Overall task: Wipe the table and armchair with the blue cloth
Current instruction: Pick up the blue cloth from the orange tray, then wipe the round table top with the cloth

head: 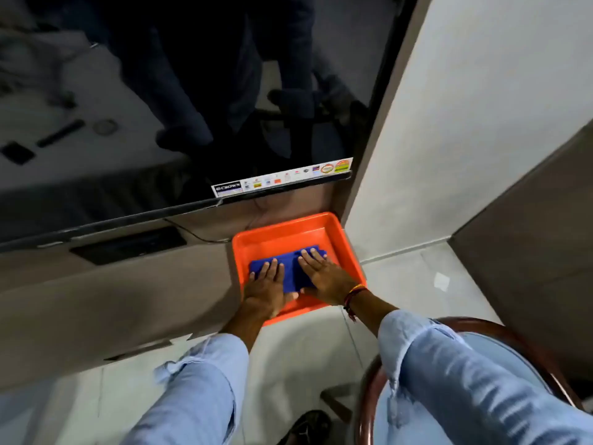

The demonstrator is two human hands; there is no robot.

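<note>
The cloth (290, 271) is lying folded inside the orange tray (348, 248), at the tray's centre. Both hands are pressing flat on it: the left hand (266, 289) at the cloth's 8 o'clock, the right hand (324, 273) at its 3 o'clock. Each grip is wide, fingers extended, closing on nothing. The tray is sitting on the desk (112, 300) at its right end. A television (160, 107) is standing at the tray's 11 o'clock. A chair (481, 329) is showing at 5 o'clock.

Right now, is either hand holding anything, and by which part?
Neither grips anything. The left hand and right hand lie flat, palms down, on the folded blue cloth in the orange tray.
</note>
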